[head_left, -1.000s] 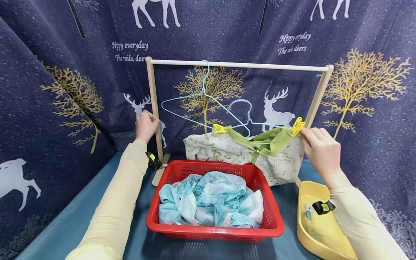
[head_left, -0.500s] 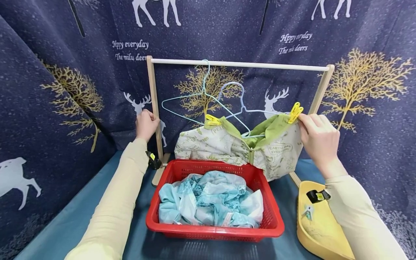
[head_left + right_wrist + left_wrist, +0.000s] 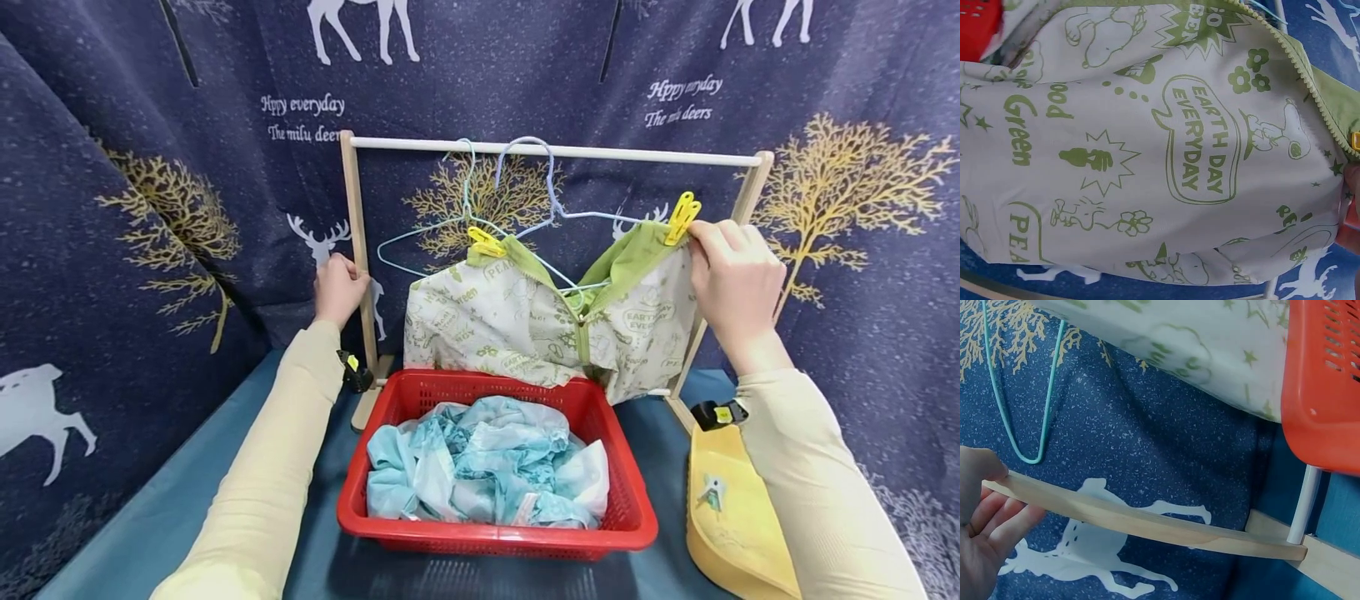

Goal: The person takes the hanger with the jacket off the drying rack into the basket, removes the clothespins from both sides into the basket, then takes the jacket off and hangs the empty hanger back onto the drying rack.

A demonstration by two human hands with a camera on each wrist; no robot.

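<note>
In the head view my right hand pinches the shoulder of a white jacket with green print and a green collar. The jacket hangs on a periwinkle hanger, fixed by a yellow clothespin beside my fingers and another yellow clothespin on the collar's other side. The hanger's hook overlaps the white rail in this view. Printed fabric fills the right wrist view, with the zip along its upper right. With thumb and fingers, my left hand grips the rack's left wooden post.
A mint hanger hangs on the white rail and overlaps the jacket. In front stands a red basket of blue-and-white cloth. At the right, a yellow tray holds a small grey-green clip.
My right hand has raised the jacket and its hanger, and the hook has risen from well below the rail to rail height. The left hand stays on the post.
</note>
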